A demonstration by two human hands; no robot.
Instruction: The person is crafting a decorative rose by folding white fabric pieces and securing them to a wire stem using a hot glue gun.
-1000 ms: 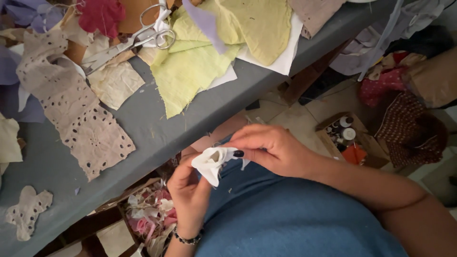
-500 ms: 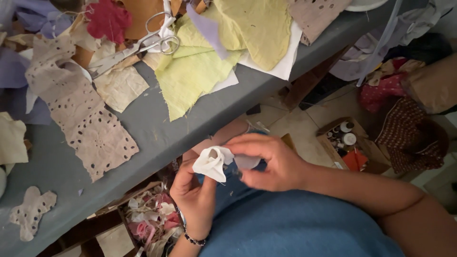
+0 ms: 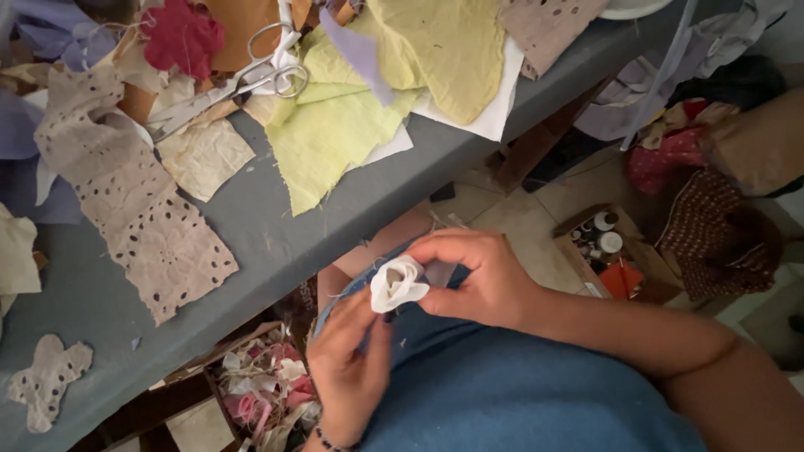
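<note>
Both hands together at lower centre of frame, below the tabletop point(image 3: 276, 243) edge, over the lap. Left hand point(image 3: 347, 368) comes up from the bottom edge, palm up, thumb and fingertips under a small white rolled fabric piece point(image 3: 396, 283). Right hand point(image 3: 477, 276) comes in from the right, fingers curled over and pinching the same piece from its right side. So both hands are clamped on it; the piece sits between them, coiled like a rosette, off the tabletop. Dark bead bracelet point(image 3: 327, 440) on left wrist.

Tabletop is grey, runs diagonally from lower left to upper right. On it:
- scissors point(image 3: 243, 84), upper centre-left, lying on scraps
- yellow-green cloth point(image 3: 335, 134), upper centre, partly over white paper point(image 3: 486, 109)
- beige eyelet fabric strip point(image 3: 142, 218), left
- small eyelet cutout point(image 3: 48, 381), lower left
- dark red scrap point(image 3: 180, 38), top left

Floor at right: open box with thread spools point(image 3: 599, 238), bundles of cloth beyond it. Box of fabric scraps point(image 3: 260, 389) under the tabletop, bottom centre-left, just beside the left hand.
</note>
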